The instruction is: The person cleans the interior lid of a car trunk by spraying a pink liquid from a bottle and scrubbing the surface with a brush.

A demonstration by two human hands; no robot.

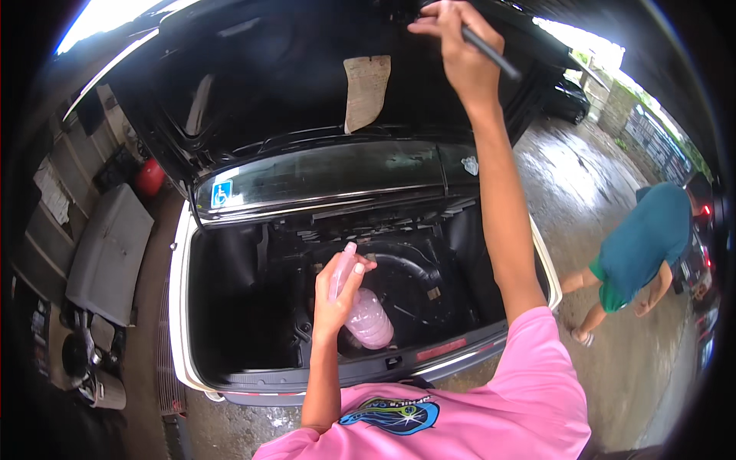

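My left hand (337,295) is wrapped around the neck of a translucent pink spray bottle (371,322), held over the open trunk (253,337) of a car. The bottle tilts, its nozzle end up and its ribbed body toward the rear sill. High up at the raised trunk lid (276,69), my right hand (466,46) is closed on what looks like a brush with a dark handle (494,55). The handle points down to the right; its far end blends into the black underside of the lid, so contact cannot be made out. A worn paper label (368,92) clings to that underside.
The rear window (322,180) lies beyond the trunk opening. On the right, a person in a teal shirt (644,238) bends over on the wet ground. A grey padded panel (111,257), a red round object (150,177) and a bin (106,389) stand at left.
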